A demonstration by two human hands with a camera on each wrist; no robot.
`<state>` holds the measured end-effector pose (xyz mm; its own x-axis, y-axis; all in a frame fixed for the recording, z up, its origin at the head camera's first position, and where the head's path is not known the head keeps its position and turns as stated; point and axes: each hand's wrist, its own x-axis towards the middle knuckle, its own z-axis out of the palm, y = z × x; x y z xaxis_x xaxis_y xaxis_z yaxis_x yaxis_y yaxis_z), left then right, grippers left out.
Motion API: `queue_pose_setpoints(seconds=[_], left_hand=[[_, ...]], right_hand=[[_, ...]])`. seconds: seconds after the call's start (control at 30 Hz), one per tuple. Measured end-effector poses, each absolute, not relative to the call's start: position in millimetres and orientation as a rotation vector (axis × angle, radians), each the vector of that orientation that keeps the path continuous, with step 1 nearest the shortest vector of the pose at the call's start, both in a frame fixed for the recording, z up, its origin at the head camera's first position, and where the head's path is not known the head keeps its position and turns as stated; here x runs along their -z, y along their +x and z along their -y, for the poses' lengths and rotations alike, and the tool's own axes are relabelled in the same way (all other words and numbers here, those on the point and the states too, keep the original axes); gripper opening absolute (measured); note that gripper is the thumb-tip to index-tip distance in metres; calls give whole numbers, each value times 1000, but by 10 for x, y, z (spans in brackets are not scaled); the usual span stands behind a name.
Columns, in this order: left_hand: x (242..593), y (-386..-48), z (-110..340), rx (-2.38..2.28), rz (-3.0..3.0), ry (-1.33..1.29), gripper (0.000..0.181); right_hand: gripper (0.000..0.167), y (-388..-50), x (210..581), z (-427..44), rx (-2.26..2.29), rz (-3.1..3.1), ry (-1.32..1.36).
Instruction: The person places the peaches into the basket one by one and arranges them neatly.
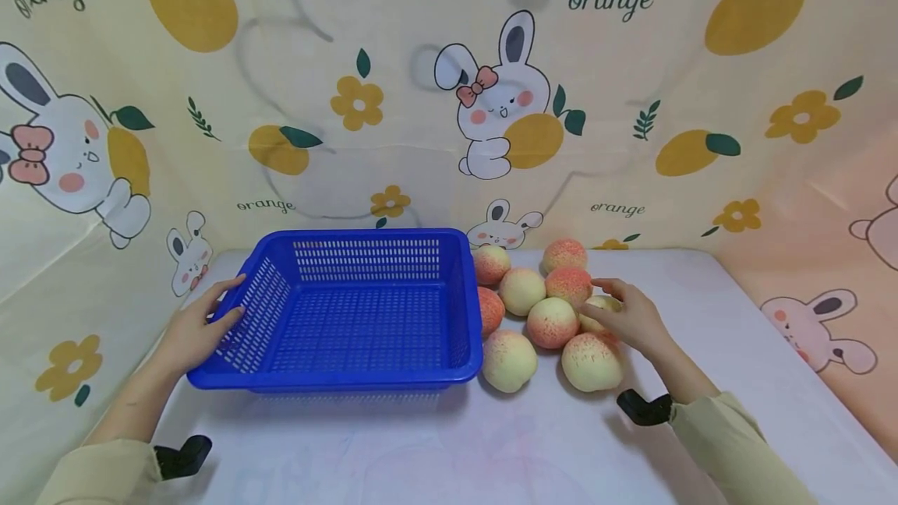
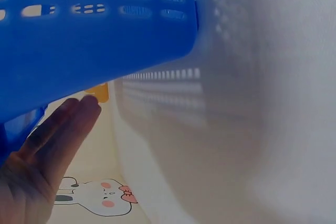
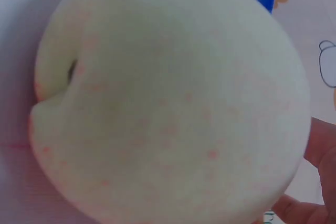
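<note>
A blue plastic basket [image 1: 358, 326] with slotted walls shows nothing inside it. At its left end my left hand [image 1: 199, 330] grips the rim; in the left wrist view, extended fingers [image 2: 68, 135] lie under the rim's edge. Several yellow-and-red peaches [image 1: 553, 323] are grouped to the basket's right. My right hand [image 1: 631, 318] is over a pale peach [image 1: 602, 304] at the group's right side, thumb and fingers spread about it. The fingertips are close to a redder peach [image 1: 569, 285]. One large pale peach [image 3: 168, 98] fills the right wrist view and hides most of that hand.
Beneath everything lies a white tabletop [image 1: 337, 458]. A cloth backdrop [image 1: 421, 6] printed with rabbits, oranges and flowers rises behind and beside it. Two peaches [image 1: 509, 361] [image 1: 491, 310] lie close to the basket's right wall. Black bands show at both wrists.
</note>
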<state>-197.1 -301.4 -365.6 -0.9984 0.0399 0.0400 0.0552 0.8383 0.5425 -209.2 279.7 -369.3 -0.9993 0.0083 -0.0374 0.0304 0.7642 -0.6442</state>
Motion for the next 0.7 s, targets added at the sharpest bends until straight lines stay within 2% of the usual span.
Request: queue_pose_setpoints(seconds=[0.17,0.7], left_hand=[[3662,-1972,3015,901,2978,-72,53],[3679,-1961,3029,1043,2963,-17,55]], right_hand=[[80,-2064,3755,-2865,1135,-2829,109],[84,-2017,3842,-3062,1312,-2671,166]])
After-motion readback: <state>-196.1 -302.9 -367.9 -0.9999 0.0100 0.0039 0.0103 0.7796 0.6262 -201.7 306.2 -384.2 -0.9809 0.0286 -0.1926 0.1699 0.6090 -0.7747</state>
